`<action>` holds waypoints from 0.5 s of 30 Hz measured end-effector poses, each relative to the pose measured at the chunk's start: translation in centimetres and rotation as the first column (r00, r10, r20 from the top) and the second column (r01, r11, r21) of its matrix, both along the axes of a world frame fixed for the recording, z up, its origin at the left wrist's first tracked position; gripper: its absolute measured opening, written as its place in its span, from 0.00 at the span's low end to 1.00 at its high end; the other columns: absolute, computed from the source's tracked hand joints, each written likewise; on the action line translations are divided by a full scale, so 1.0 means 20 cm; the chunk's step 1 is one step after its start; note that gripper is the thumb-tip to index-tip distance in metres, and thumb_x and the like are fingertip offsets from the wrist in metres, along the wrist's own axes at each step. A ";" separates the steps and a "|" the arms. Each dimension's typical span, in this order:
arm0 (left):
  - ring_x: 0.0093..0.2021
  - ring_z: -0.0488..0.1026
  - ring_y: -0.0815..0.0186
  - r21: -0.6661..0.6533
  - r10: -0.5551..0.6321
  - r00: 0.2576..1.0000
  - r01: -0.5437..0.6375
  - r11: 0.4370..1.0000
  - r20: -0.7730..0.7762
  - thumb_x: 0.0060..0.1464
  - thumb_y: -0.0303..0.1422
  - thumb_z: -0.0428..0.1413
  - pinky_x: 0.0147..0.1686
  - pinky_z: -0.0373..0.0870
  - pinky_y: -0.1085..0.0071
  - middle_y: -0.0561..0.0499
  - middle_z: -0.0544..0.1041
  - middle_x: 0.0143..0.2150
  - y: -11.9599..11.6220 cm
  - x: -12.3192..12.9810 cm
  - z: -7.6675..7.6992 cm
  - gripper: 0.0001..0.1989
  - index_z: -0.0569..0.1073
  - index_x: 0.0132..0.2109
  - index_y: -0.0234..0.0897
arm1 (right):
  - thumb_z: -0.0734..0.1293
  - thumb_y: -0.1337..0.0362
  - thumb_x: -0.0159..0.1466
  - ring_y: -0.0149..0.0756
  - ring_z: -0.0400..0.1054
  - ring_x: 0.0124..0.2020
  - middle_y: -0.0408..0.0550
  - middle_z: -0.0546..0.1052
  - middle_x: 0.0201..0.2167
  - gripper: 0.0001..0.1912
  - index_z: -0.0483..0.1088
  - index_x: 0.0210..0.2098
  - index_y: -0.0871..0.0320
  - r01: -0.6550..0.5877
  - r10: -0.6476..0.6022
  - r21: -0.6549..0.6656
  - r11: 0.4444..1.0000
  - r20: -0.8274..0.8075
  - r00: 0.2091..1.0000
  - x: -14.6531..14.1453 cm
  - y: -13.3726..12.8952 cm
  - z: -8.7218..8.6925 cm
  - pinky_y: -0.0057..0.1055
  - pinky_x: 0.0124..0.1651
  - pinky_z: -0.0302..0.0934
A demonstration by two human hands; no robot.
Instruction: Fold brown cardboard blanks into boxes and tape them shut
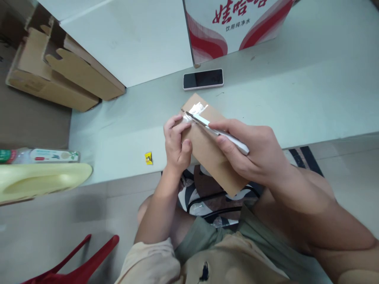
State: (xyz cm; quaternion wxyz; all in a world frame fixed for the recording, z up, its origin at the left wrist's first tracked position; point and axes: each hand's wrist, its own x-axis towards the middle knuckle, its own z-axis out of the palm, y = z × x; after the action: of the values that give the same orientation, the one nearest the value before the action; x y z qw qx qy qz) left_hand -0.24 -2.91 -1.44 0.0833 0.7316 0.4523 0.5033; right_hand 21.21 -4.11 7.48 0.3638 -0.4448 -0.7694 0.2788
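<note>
A long brown cardboard box (pixel 217 163) lies slanted across the table's front edge, its near end jutting out over my lap. My left hand (pixel 178 145) grips the box's left side near the far end, fingers curled over its top. In my right hand (pixel 259 152) is a white utility knife (pixel 204 121), pinched between thumb and fingers. Its blade tip points left, at or just above the crumpled clear tape (pixel 197 109) on the box's far end. Whether the blade is touching the tape I cannot tell.
A phone (pixel 203 79) lies beyond the box, before a white carton (pixel 130 39) and a red-and-white water carton (pixel 231 35). Left are brown cartons (pixel 59 75), a small yellow packet (pixel 148 158), a plastic bottle (pixel 23 155) and a pale yellow-green object (pixel 44 177). A red stool (pixel 79 264) stands below.
</note>
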 end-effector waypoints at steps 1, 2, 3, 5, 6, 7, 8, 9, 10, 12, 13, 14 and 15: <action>0.62 0.66 0.53 -0.005 0.005 1.000 -0.005 1.000 -0.008 0.66 0.51 0.44 0.64 0.63 0.47 0.43 0.68 0.59 0.00 0.00 0.00 0.22 0.70 0.56 0.46 | 0.62 0.56 0.68 0.41 0.79 0.37 0.46 0.84 0.43 0.15 0.76 0.50 0.49 0.007 -0.007 0.006 1.000 0.009 1.000 0.00 0.00 0.00 0.35 0.38 0.70; 0.62 0.66 0.53 -0.012 0.011 1.000 -0.012 1.000 -0.018 0.66 0.51 0.43 0.64 0.63 0.47 0.43 0.68 0.59 -0.01 0.00 0.00 0.22 0.70 0.56 0.46 | 0.61 0.56 0.69 0.41 0.79 0.36 0.46 0.84 0.42 0.15 0.77 0.49 0.48 0.015 -0.016 0.009 1.000 0.019 1.000 0.00 0.00 0.00 0.35 0.37 0.70; 0.62 0.66 0.53 -0.018 0.018 0.999 -0.019 1.000 -0.028 0.66 0.50 0.43 0.64 0.64 0.47 0.43 0.68 0.59 -0.01 0.00 0.00 0.22 0.70 0.56 0.46 | 0.61 0.57 0.68 0.40 0.78 0.35 0.46 0.84 0.41 0.15 0.77 0.48 0.48 0.023 -0.023 0.012 1.000 0.027 0.999 0.00 0.00 0.00 0.35 0.37 0.70; 0.62 0.66 0.53 -0.025 0.030 0.999 -0.031 0.999 -0.044 0.66 0.50 0.42 0.64 0.64 0.46 0.43 0.68 0.58 -0.01 0.00 0.00 0.22 0.70 0.56 0.46 | 0.61 0.57 0.68 0.39 0.78 0.33 0.45 0.84 0.38 0.15 0.77 0.47 0.48 0.034 -0.035 0.024 0.999 0.033 0.999 0.00 0.00 0.00 0.34 0.36 0.69; 0.62 0.66 0.53 -0.026 0.035 0.998 -0.036 0.999 -0.049 0.67 0.50 0.42 0.64 0.64 0.47 0.43 0.68 0.58 -0.02 0.00 0.00 0.22 0.70 0.56 0.46 | 0.61 0.58 0.68 0.38 0.77 0.31 0.45 0.84 0.36 0.15 0.78 0.46 0.48 0.037 -0.038 0.033 0.999 0.032 0.999 0.00 0.00 0.00 0.33 0.35 0.69; 0.62 0.66 0.53 -0.024 0.040 0.998 -0.041 0.999 -0.052 0.67 0.50 0.42 0.64 0.64 0.47 0.43 0.68 0.58 -0.02 0.00 0.00 0.22 0.69 0.56 0.46 | 0.61 0.58 0.67 0.37 0.76 0.30 0.45 0.83 0.34 0.15 0.78 0.45 0.49 0.040 -0.041 0.042 0.998 0.030 0.999 0.01 0.00 0.00 0.32 0.34 0.68; 0.61 0.66 0.53 -0.019 0.045 0.998 -0.046 0.999 -0.054 0.67 0.49 0.42 0.64 0.64 0.47 0.43 0.68 0.58 -0.01 0.00 0.00 0.21 0.69 0.56 0.46 | 0.61 0.59 0.67 0.36 0.75 0.28 0.45 0.83 0.32 0.14 0.78 0.44 0.49 0.041 -0.042 0.051 0.998 0.027 0.999 0.01 -0.01 0.00 0.32 0.32 0.67; 0.61 0.66 0.54 -0.012 0.051 0.997 -0.052 0.999 -0.055 0.67 0.49 0.42 0.63 0.64 0.48 0.43 0.68 0.58 -0.01 0.00 0.00 0.21 0.69 0.56 0.46 | 0.61 0.60 0.67 0.35 0.74 0.26 0.45 0.82 0.31 0.14 0.78 0.43 0.49 0.039 -0.040 0.060 0.997 0.017 0.999 0.02 -0.01 0.01 0.32 0.31 0.66; 0.61 0.66 0.54 -0.001 0.057 0.997 -0.057 0.998 -0.053 0.67 0.49 0.42 0.63 0.64 0.49 0.43 0.68 0.57 -0.01 0.00 0.00 0.21 0.70 0.56 0.46 | 0.62 0.61 0.66 0.34 0.73 0.25 0.45 0.82 0.29 0.13 0.79 0.41 0.50 0.045 -0.045 0.068 0.997 -0.002 0.999 0.02 -0.02 0.01 0.31 0.29 0.65; 0.60 0.67 0.55 0.024 0.065 0.997 -0.064 0.998 -0.044 0.67 0.48 0.43 0.62 0.65 0.50 0.44 0.68 0.57 0.00 0.00 -0.01 0.20 0.70 0.55 0.46 | 0.63 0.63 0.65 0.32 0.69 0.21 0.44 0.80 0.26 0.11 0.79 0.37 0.51 0.100 -0.094 0.081 0.992 -0.079 0.992 0.04 -0.05 0.00 0.31 0.25 0.61; 0.60 0.67 0.55 0.038 0.067 0.997 -0.066 0.997 -0.038 0.67 0.48 0.43 0.62 0.66 0.51 0.44 0.69 0.57 0.00 0.00 -0.01 0.19 0.70 0.55 0.46 | 0.63 0.64 0.64 0.32 0.67 0.20 0.44 0.78 0.25 0.11 0.78 0.35 0.51 0.153 -0.139 0.094 0.984 -0.140 0.980 0.05 -0.06 -0.01 0.31 0.24 0.59; 0.60 0.68 0.55 0.050 0.070 0.997 -0.068 0.996 -0.032 0.67 0.48 0.43 0.61 0.66 0.51 0.44 0.69 0.57 0.00 0.00 -0.02 0.19 0.70 0.54 0.45 | 0.63 0.65 0.64 0.31 0.66 0.20 0.44 0.78 0.24 0.11 0.78 0.34 0.51 0.217 -0.191 0.109 0.970 -0.210 0.959 0.06 -0.06 -0.02 0.31 0.23 0.57; 0.59 0.68 0.55 0.059 0.077 0.997 -0.075 0.995 -0.024 0.66 0.48 0.43 0.61 0.66 0.51 0.43 0.69 0.56 0.00 0.00 -0.02 0.19 0.70 0.54 0.45 | 0.62 0.66 0.64 0.30 0.65 0.19 0.44 0.77 0.25 0.11 0.77 0.34 0.51 0.293 -0.248 0.121 0.948 -0.292 0.924 0.07 -0.06 -0.03 0.31 0.22 0.56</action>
State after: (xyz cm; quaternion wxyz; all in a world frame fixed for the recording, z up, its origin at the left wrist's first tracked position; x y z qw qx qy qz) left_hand -0.22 -2.92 -1.81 0.0369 0.7226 0.4660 0.5093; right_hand 22.63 -5.27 6.86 0.5363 -0.4733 -0.6630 0.2208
